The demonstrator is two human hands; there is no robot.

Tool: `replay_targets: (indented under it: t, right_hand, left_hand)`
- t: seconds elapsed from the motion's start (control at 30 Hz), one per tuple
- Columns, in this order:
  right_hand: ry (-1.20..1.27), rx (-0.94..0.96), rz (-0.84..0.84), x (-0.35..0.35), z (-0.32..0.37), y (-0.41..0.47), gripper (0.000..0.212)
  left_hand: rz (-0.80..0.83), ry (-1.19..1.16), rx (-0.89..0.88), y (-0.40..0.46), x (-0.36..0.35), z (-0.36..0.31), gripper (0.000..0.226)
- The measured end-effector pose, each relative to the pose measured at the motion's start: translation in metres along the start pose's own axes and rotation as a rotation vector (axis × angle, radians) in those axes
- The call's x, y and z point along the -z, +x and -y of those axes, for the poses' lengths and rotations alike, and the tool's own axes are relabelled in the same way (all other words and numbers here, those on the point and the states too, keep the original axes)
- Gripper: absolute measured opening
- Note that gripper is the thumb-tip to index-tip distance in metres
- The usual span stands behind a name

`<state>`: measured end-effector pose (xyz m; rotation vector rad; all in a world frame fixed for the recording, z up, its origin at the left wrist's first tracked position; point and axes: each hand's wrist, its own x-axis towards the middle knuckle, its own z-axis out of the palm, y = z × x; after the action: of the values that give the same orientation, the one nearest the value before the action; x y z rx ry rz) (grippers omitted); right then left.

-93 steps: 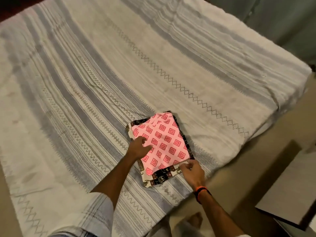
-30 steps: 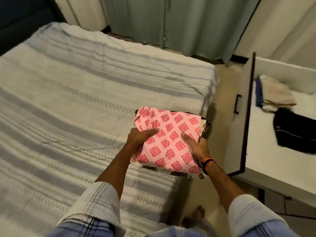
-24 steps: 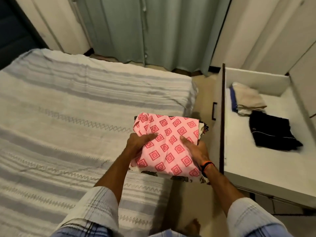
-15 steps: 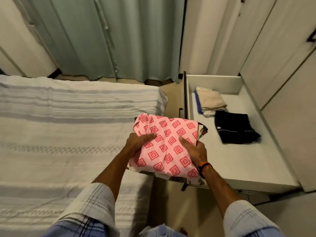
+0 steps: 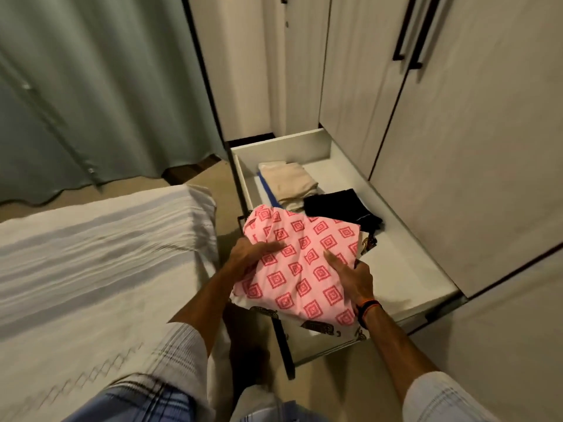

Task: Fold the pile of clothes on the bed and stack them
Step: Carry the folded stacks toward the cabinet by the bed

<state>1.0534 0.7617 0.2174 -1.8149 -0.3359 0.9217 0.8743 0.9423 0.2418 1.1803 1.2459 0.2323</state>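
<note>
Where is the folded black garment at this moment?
The black garment lies in the open drawer, right of centre, beside the beige folded clothes.

The fingers of the left hand [image 5: 248,254] are tucked under the pink patterned cloth [image 5: 300,263], so only the thumb and the back of the hand are seen. The lower garment [image 5: 316,326] in the carried stack is mostly covered, with just a dark printed border showing. A blue item [image 5: 267,190] in the drawer [image 5: 405,263] is almost wholly hidden beneath the beige folded cloth [image 5: 289,181]. One corner of the black garment [image 5: 341,207] is covered by the pink cloth. The bed [image 5: 91,269] is cut off by the left edge. The wardrobe handles [image 5: 411,35] are cut off at the top.
</note>
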Motion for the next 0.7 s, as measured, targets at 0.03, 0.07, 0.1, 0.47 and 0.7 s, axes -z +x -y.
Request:
replay_targets:
  t: [0.03,0.07,0.1,0.47,0.7]
  right_hand:
    - [0.013,-0.018,-0.031,0.001,-0.002,0.007,0.041]
    - [0.039,-0.033,-0.078,0.001,-0.004,0.017,0.042]
    - [0.061,-0.051,-0.119,0.001,-0.006,0.022,0.041]
    - [0.392,-0.276,-0.484,-0.030,-0.040,0.049,0.039]
    - [0.499,-0.318,-0.593,-0.034,-0.064,0.049,0.035]
  left_hand:
    - [0.017,0.030,0.000,0.011,-0.006,-0.007,0.106]
    - [0.058,0.064,0.006,0.027,-0.012,-0.017,0.104]
    - [0.087,0.090,-0.005,0.043,-0.016,-0.023,0.103]
    - [0.440,0.487,0.042,0.147,-0.073,-0.071,0.062]
    - [0.574,0.650,0.050,0.164,-0.103,-0.064,0.049]
